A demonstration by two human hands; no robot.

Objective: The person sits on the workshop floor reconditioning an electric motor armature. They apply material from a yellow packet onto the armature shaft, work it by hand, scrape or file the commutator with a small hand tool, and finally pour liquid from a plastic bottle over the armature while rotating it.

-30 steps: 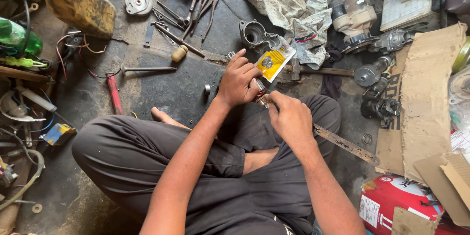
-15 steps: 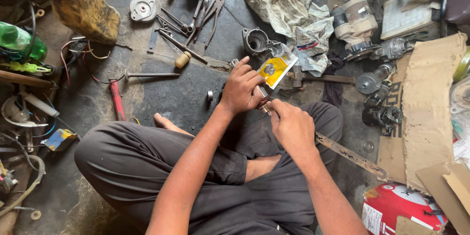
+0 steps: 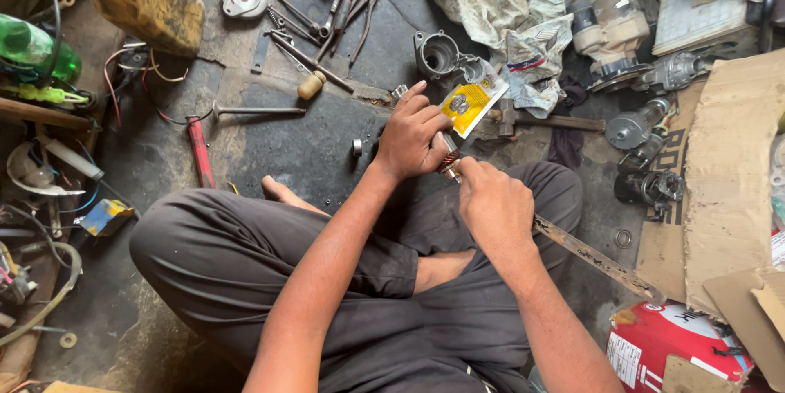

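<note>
Yellow packet (image 3: 468, 104) pinched in left hand (image 3: 411, 135), above crossed legs, long axis slanting up-right toward grey housing (image 3: 436, 54) on floor (image 3: 311, 148). Small coppery part (image 3: 449, 161) between both hands, mostly hidden, kind unclear. Right hand (image 3: 493, 201) fingers curled tight at that part; contact covered. Long flat rusty bar (image 3: 597, 258) partly hidden under right wrist.

The packet (image 3: 468, 105) lies beyond the left hand (image 3: 413, 138), with the right hand (image 3: 494, 203) nearer.
</note>
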